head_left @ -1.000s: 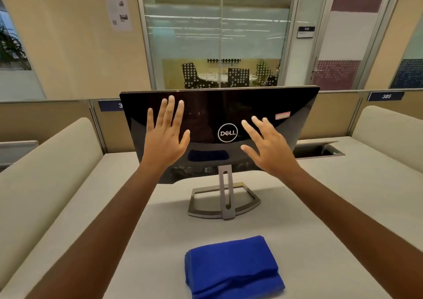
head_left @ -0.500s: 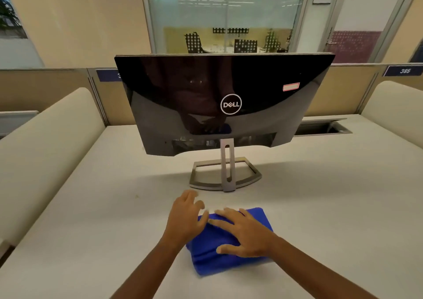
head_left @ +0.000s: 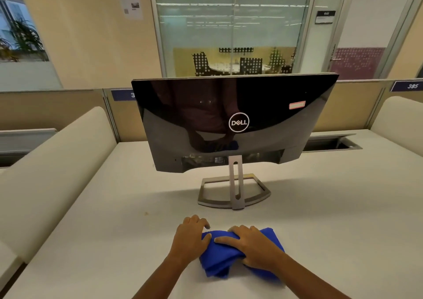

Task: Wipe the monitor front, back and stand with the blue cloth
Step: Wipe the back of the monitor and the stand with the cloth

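On the pale cream worktop [head_left: 103,230] directly in front of me lies a bright blue folded cloth [head_left: 217,262], bunched up and creased in the middle. Both of my bare hands are on it. My left hand [head_left: 190,241] is at the cloth's left end, fingers curled down at its far edge and thumb pressed into the fabric, pinching it. My right hand [head_left: 254,246] lies over the cloth's right half with fingers curled round the fabric, gripping it, so the blue material gathers between my two hands. My forearms reach in from the bottom edge of the view.

Beyond the cloth, further back on the worktop and apart from it, stands a glossy black flat monitor [head_left: 263,92] with its back turned towards me. A round white Dell logo [head_left: 238,122] sits near the centre of the back panel, and a small pale sticker with a red border [head_left: 296,105] is up to the right of it. The shiny surface shows a dim reflection of my arms and the blue cloth. The monitor rests on a grey metal stand [head_left: 231,184] made of a slotted upright neck and an open frame base.

To the right, behind the monitor, a rectangular cable opening [head_left: 332,142] is set into the worktop. Cream padded dividers run along both sides, and a dark label reading 385 [head_left: 412,86] sits on the low partition at the far right.
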A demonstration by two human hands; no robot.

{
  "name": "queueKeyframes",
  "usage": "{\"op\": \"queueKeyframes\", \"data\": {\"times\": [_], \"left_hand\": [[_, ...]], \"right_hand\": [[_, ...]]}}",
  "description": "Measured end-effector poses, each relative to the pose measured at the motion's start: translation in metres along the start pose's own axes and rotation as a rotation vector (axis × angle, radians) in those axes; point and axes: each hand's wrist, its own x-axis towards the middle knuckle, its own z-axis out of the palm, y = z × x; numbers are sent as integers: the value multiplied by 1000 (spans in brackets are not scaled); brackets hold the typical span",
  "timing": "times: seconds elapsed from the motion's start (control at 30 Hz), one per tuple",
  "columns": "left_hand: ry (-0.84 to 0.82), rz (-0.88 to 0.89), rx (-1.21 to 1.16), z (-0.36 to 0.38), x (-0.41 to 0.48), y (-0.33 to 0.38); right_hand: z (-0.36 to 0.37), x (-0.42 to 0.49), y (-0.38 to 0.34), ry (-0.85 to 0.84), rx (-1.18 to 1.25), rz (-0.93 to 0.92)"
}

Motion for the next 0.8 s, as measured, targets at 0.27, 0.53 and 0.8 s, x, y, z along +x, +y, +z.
{"op": "queueKeyframes", "data": {"times": [0.27, 0.53, 0.8], "left_hand": [[481, 63, 52, -101, 39, -2], [983, 198, 122, -205, 76, -22], [983, 246, 20, -235, 103, -45]], "right_hand": [[-62, 29, 20, 733, 112, 31], [-184, 78, 21, 1348, 3, 316], [-170, 149, 20, 1227, -326, 450]]}}
